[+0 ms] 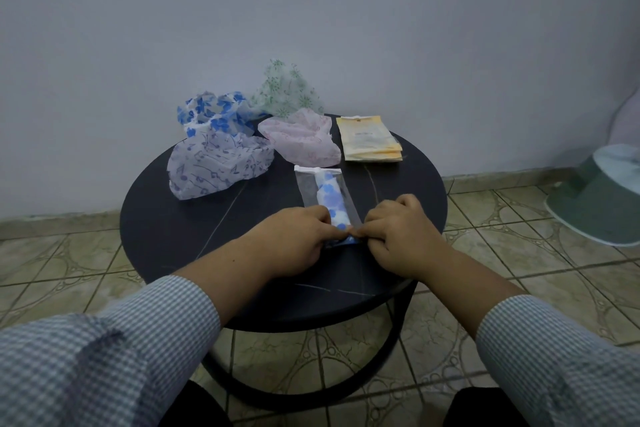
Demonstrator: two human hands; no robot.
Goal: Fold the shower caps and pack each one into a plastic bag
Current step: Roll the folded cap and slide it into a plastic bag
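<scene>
Nearby: four loose caps | yellow packets | basin

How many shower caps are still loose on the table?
4: blue-flower cap back left, music-note cap before it, green cap at the back, pink cap mid-table. More may hide beneath.

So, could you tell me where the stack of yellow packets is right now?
In the head view, the stack of yellow packets lies at the round table's far right, just right of the pink shower cap.

Both hands pinch the bagged cap's end
</scene>
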